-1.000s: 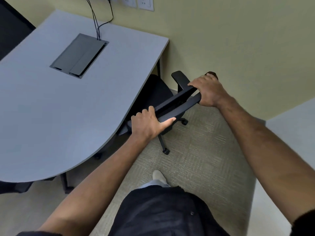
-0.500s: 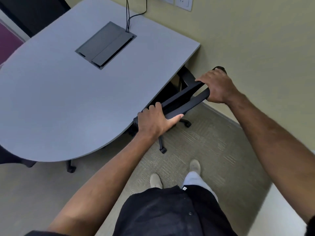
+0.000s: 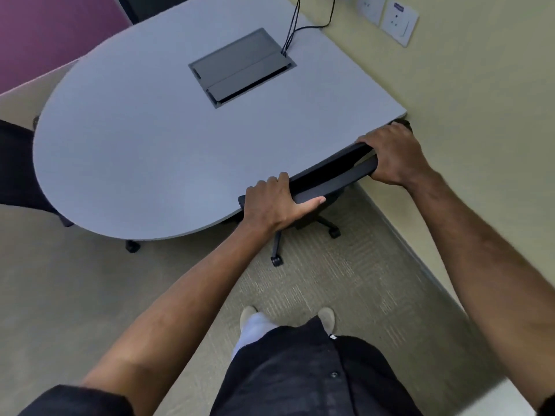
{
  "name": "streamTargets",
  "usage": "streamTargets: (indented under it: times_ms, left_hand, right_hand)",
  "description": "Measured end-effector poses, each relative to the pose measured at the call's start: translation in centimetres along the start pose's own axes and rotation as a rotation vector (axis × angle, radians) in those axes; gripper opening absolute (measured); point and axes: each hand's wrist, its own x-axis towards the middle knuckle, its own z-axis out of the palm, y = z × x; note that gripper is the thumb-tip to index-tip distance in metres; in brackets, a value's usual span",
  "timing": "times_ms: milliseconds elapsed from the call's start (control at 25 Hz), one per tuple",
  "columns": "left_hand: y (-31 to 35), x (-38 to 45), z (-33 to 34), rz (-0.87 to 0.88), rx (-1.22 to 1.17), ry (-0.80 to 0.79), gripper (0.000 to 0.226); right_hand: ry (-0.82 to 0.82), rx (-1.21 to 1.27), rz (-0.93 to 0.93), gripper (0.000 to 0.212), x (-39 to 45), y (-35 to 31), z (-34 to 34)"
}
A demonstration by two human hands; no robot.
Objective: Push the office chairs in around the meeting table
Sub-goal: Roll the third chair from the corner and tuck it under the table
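A black office chair [image 3: 330,178] stands at the near right edge of the grey meeting table [image 3: 144,151]. Its seat and armrests are hidden under the tabletop; only the top of the backrest and some caster legs [image 3: 276,259] show. My left hand [image 3: 276,202] grips the left end of the backrest top. My right hand [image 3: 393,157] grips the right end, close to the table's corner by the wall. A second dark chair [image 3: 18,166] sits at the table's far left side, partly cut off by the frame.
A grey cable box [image 3: 240,67] is set in the tabletop, with black cords running up to wall sockets [image 3: 398,22]. The yellow wall [image 3: 480,145] runs close along the right. Beige carpet [image 3: 75,295] lies on the left of my feet. A purple panel [image 3: 45,31] stands at the back left.
The chair has rolled forward under the table with both hands on its backrest; seat and armrest have gone out of sight. I have stepped closer to the table.
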Motion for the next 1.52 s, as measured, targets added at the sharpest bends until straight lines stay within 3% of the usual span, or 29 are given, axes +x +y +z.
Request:
streamTargets:
  times_ms: [240, 480, 880, 1280, 1520]
  left_hand:
    - [2.1, 2.3, 0.8, -0.046, -0.01, 0.059, 0.091]
    - [1.9, 2.8, 1.4, -0.045, -0.032, 0.107, 0.089]
    - [1.4, 2.2, 1.4, -0.017, -0.049, 0.073, 0.093]
    - [1.3, 1.5, 1.4, 0.0, -0.029, 0.116, 0.091]
    - [0.1, 1.4, 1.1, 0.081, -0.101, 0.046, 0.084]
  right_hand:
    - [0.012, -0.029, -0.104, 0.036, 2.8, 3.3, -0.4]
    - [0.088, 0.016, -0.123, 0.037, 3.0, 4.0, 0.3]
    - [0.1, 0.033, -0.097, 0.061, 2.4, 3.5, 0.6]
    - [0.1, 0.041, -0.045, 0.065, 1.4, 2.2, 0.3]
    - [-0.014, 0.067, 0.063, 0.088, 0.3, 0.6, -0.1]
